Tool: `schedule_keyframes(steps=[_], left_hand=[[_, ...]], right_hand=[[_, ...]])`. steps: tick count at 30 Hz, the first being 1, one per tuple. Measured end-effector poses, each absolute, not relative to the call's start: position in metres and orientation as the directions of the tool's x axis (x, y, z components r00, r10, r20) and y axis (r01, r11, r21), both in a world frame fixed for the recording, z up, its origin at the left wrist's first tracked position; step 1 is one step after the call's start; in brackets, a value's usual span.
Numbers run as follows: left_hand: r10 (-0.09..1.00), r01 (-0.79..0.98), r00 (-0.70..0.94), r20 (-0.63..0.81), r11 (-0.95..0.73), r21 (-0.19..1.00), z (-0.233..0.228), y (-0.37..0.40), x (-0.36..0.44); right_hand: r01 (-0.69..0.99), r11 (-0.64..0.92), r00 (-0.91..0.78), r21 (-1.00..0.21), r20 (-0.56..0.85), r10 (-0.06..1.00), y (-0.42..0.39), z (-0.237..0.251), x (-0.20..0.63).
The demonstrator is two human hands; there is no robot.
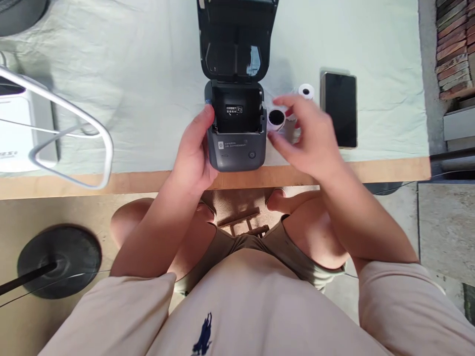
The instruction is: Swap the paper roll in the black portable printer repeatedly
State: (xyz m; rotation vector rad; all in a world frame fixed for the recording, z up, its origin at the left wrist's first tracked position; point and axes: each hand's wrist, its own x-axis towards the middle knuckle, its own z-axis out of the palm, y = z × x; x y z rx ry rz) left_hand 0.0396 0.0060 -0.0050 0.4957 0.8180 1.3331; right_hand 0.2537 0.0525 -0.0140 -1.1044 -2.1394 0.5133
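A dark grey label printer [237, 151] sits near the table's front edge with its black lid [235, 47] swung up and back. Its paper bay shows a white printed sticker and no roll inside. My left hand [196, 148] is closed around the printer's left side, thumb on the upper edge. Just right of the printer, a white paper roll [276, 118] with a dark core lies between the thumb and forefinger of my right hand [309, 133]. Behind that hand stands a smaller white roll [306, 92], partly covered by the fingers.
A dark phone [339, 110] lies to the right of my right hand. At the left are a white box-shaped device [25, 128] and a white curved frame [106, 148] reaching over the table edge [148, 180]. A black round base [59, 262] stands on the floor.
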Motion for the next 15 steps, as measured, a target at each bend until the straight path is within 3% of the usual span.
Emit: schedule_keyframes(steps=[3, 5, 8, 15], left_hand=[[0.963, -0.635, 0.02, -0.27, 0.221, 0.74, -0.003, 0.006, 0.04], [0.962, -0.633, 0.011, -0.273, 0.217, 0.743, -0.003, 0.007, 0.04], [0.962, -0.655, -0.011, -0.272, 0.199, 0.729, -0.004, 0.007, 0.04], [0.947, -0.616, 0.004, -0.32, 0.255, 0.745, -0.002, 0.005, 0.038]], right_hand=[[0.609, 0.568, -0.198, -0.553, 0.588, 0.784, 0.059, -0.001, 0.262], [0.692, 0.51, -0.122, -0.512, 0.613, 0.781, 0.067, -0.001, 0.268], [0.76, 0.448, -0.189, -0.471, 0.5, 0.845, 0.08, -0.017, 0.273], [0.779, 0.321, -0.167, -0.539, 0.316, 0.934, 0.089, -0.029, 0.264]])
